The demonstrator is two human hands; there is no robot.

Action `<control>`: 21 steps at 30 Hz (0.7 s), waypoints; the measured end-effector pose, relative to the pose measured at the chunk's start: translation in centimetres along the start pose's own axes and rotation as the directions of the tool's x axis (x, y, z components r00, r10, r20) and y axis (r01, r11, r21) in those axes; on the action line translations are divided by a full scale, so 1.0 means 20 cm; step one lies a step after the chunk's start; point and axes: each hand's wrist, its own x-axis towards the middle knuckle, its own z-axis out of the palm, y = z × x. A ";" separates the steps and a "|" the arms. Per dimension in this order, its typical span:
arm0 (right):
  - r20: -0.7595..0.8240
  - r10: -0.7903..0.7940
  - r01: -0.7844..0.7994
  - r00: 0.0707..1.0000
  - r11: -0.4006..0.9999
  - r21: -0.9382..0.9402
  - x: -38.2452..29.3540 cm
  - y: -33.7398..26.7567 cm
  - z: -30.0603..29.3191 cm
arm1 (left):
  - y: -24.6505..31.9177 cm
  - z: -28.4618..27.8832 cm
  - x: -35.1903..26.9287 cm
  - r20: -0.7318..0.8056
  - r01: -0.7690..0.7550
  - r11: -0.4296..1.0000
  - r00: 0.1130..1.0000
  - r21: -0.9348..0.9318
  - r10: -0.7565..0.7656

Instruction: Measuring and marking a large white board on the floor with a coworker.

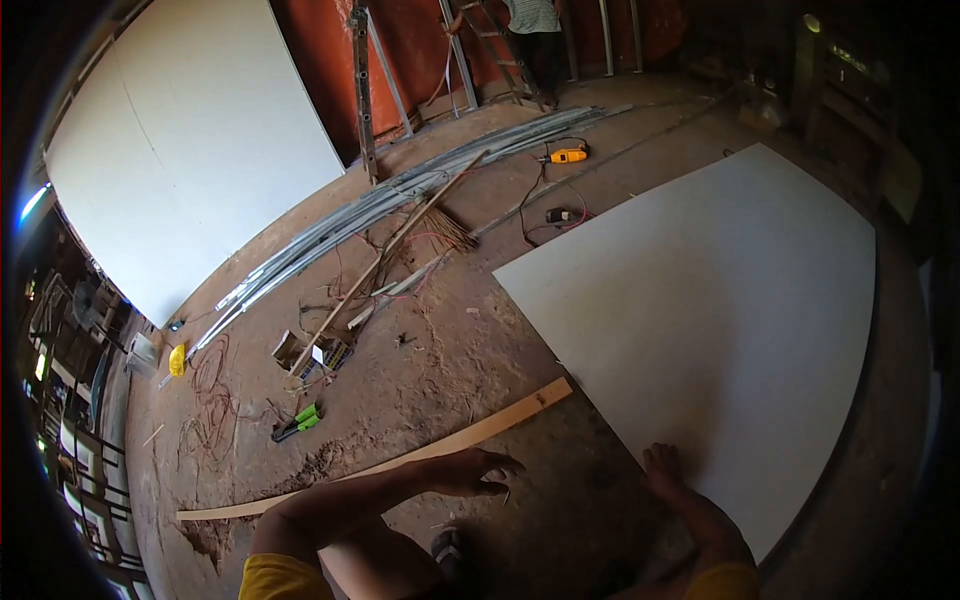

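My left hand [480,474] hangs in the air over the floor, fingers curved and thumb apart. A small pale sliver shows by its fingertips; whether the hand touches it is unclear. Just beyond this hand, a long flat wooden strip [495,422] lies on the dirty floor. My right hand [664,469] rests at the near left edge of a large white board [675,300]. Its fingers lie on the board's face, and whether they grip the edge is hidden. A foot in a sandal [447,544] shows below my left hand.
Metal profiles [375,202] lie in a bundle with a wooden batten [405,232] and a twig broom [448,225] nearby. An orange drill [568,155], a green-handled tool [300,421] and tangled cords [210,397] lie about. Another person [534,30] stands by a ladder [501,49]; another white panel [202,150] stands upright.
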 end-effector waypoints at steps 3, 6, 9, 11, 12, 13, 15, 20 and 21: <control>0.009 0.043 -0.043 0.999 0.999 0.017 0.00 0.00 0.04 | 0.01 0.00 0.00 0.005 0.004 1.000 1.000 -0.012 -0.004; 0.020 0.016 -0.016 1.000 1.000 -0.004 0.00 0.00 0.04 | -0.01 0.01 0.00 0.011 0.012 1.000 1.000 -0.014 -0.011; 0.021 0.054 -0.055 0.998 0.998 0.039 0.01 0.00 0.03 | -0.01 0.01 0.00 0.011 0.016 1.000 1.000 -0.018 -0.015; 0.020 0.029 -0.030 0.999 0.999 0.014 0.01 -0.01 0.00 | 0.00 0.01 0.00 0.008 0.014 0.999 1.000 -0.028 -0.014; 0.026 0.034 -0.034 0.999 0.999 0.014 0.01 -0.01 0.00 | 0.01 0.01 0.00 0.010 0.011 1.000 1.000 -0.025 -0.011; -0.002 0.040 -0.040 0.999 0.999 0.020 0.00 -0.01 0.00 | 0.01 0.00 0.00 0.012 0.008 1.000 1.000 -0.023 -0.008; -0.023 0.052 -0.052 0.998 0.998 0.025 0.00 -0.02 0.01 | 0.01 0.00 0.01 0.018 0.008 1.000 1.000 -0.028 -0.007; -0.022 0.043 -0.043 0.999 0.999 0.024 -0.02 0.01 0.07 | -0.02 0.02 0.02 0.031 -0.024 0.999 0.999 -0.029 0.025; -0.012 0.064 -0.063 0.998 0.998 0.023 -0.01 0.01 0.09 | 0.00 0.01 0.02 0.025 -0.007 0.999 1.000 -0.035 0.008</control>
